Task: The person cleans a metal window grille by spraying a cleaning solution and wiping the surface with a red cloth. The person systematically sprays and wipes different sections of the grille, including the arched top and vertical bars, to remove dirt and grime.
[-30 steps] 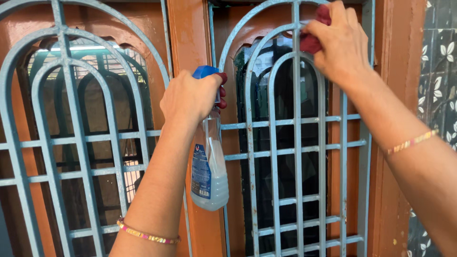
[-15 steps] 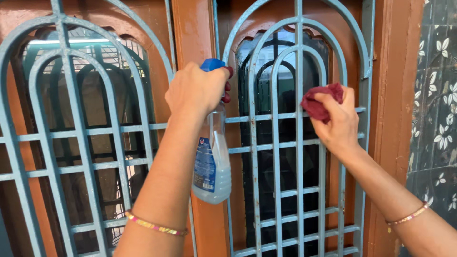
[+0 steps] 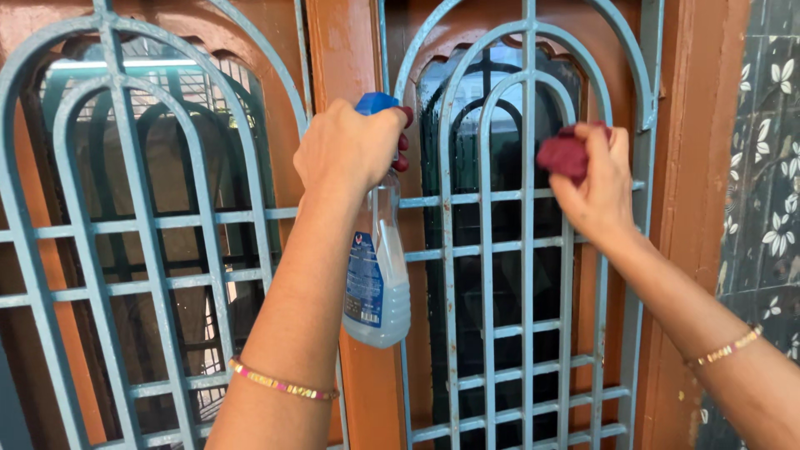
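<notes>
My left hand (image 3: 350,150) grips a clear spray bottle (image 3: 379,283) with a blue head and a blue label, held upright in front of the orange post between two windows. My right hand (image 3: 596,187) holds a dark red cloth (image 3: 565,154) pressed against the light blue arched metal grille (image 3: 492,250) of the right window, over its dark glass pane (image 3: 508,283). The cloth sits just above a horizontal bar of the grille.
A second arched grille (image 3: 125,225) covers the left window. An orange-brown wooden frame (image 3: 696,192) borders the right window, and a dark tiled wall with a white leaf pattern (image 3: 771,167) lies at the far right.
My right hand has moved down with the cloth from the top of the arch to mid-height on the right grille, then slightly left. The bottle in my left hand has stayed in place.
</notes>
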